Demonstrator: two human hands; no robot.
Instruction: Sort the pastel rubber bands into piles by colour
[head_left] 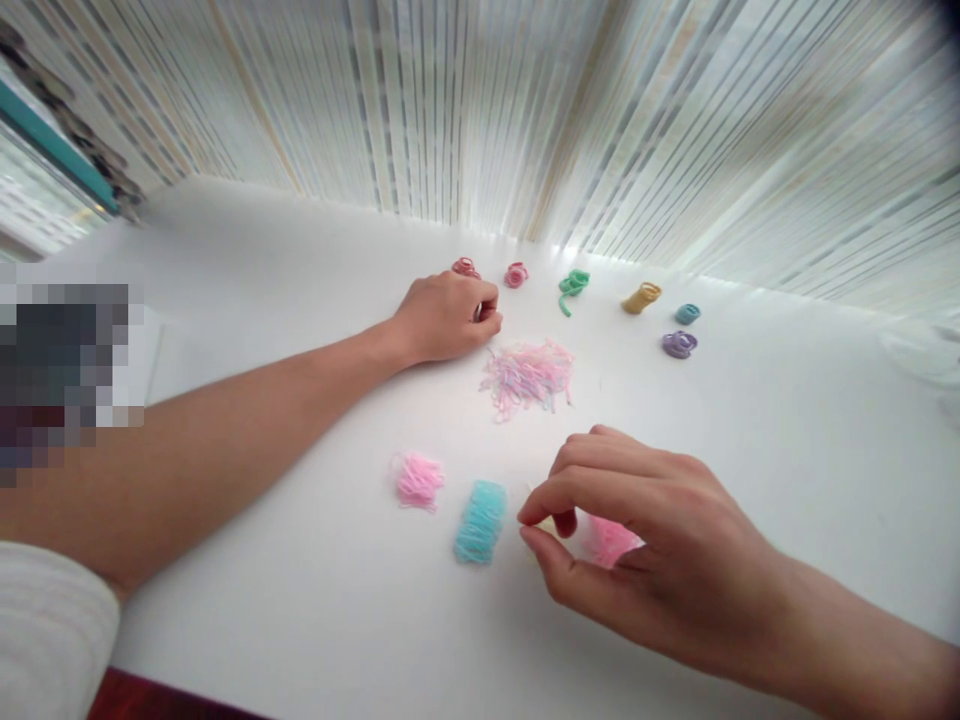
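Observation:
My right hand (652,530) is over the front of the table, thumb and forefinger pinched together; anything between the tips is too small to make out. Just left of the pinch lies a neat turquoise bundle of thin bands (481,522). Partly behind the fingers are a pale yellow bit and a pink pile of bands (613,540). Farther left sits another small pink pile (418,481). My left hand (450,315) rests farther back with curled fingers, its fingertips close together beside a loose heap of pastel bands (531,375); what they hold, if anything, is hidden.
Along the back of the white table (300,600) lie small coils: red (466,266), pink-red (516,275), green (574,285), yellow (643,297), blue (688,314) and purple (679,345). A striped string curtain (480,110) hangs behind. A blurred-out object (64,370) is at left.

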